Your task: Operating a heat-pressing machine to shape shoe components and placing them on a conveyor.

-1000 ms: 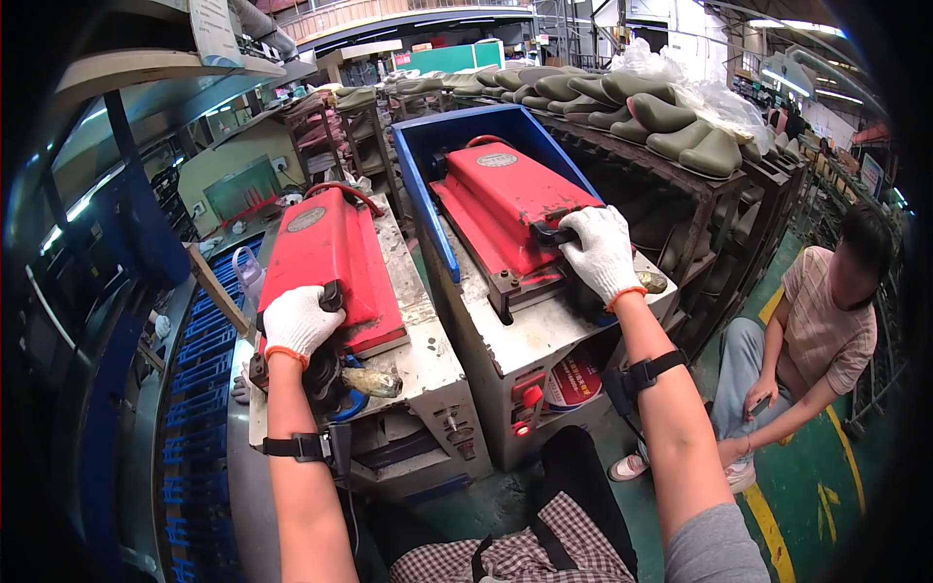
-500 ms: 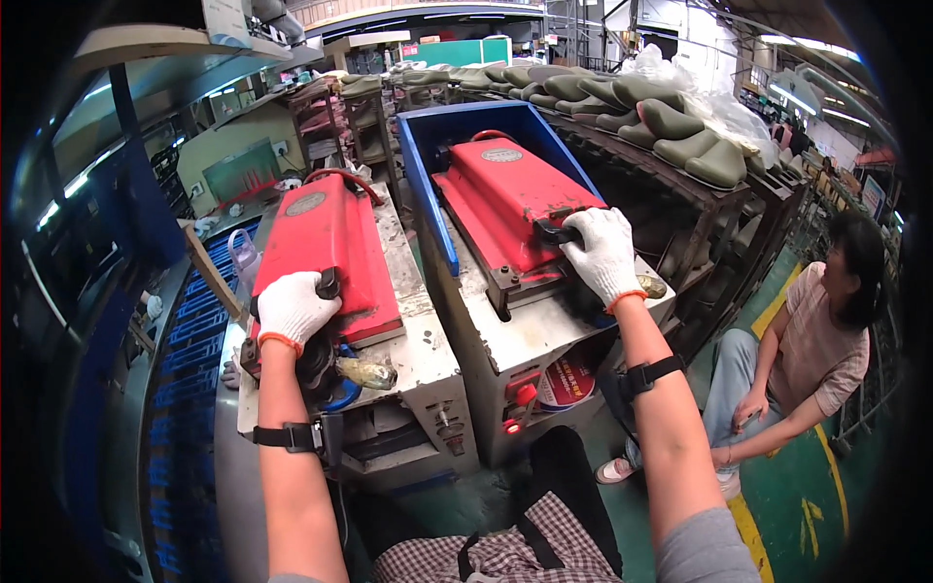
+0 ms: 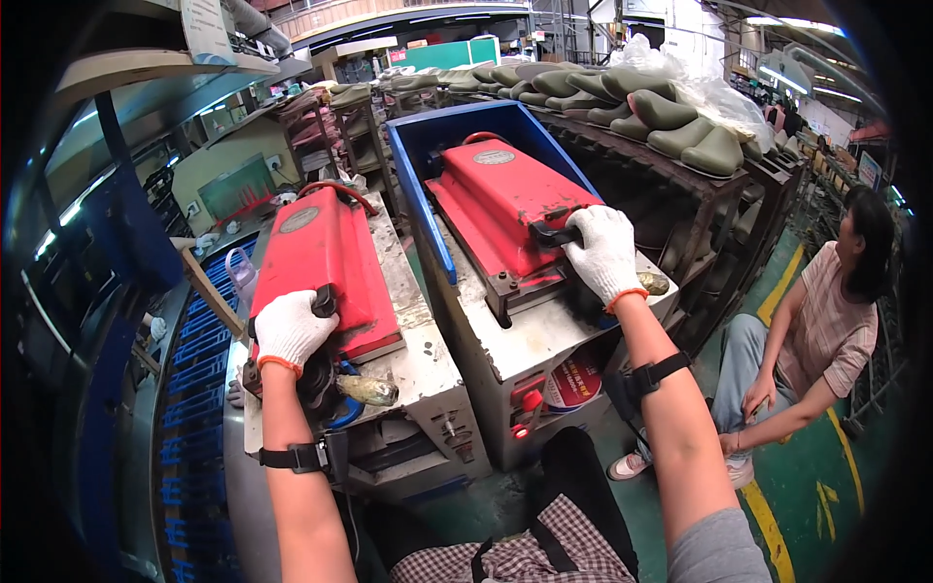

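Observation:
Two red metal machine covers sit side by side, each on a worn pale cabinet. My left hand [image 3: 295,330], in a white knitted glove with an orange cuff, is wrapped round the black handle [image 3: 326,300] at the near end of the left cover [image 3: 313,238]. Likewise gloved, my right hand [image 3: 604,251] grips the black handle [image 3: 555,234] of the right cover [image 3: 505,189]. Along that cover's near edge, a pinkish-red strip [image 3: 536,282] shows. My palms and fingers hide parts of both handles. A dark strap crosses each of my forearms.
A blue hood [image 3: 421,200] surrounds the right cover's back and sides. Olive-green clog-like shoes [image 3: 673,124] crowd a rack at right. A seated person [image 3: 807,340] is close on my right. Blue slatted rails [image 3: 199,389] run along the left. A red switch [image 3: 530,399] is on the right cabinet.
Both hands stay on their handles. The near edge of the right cover looks slightly raised, showing more of the pinkish-red strip. The whole view has shifted a little.

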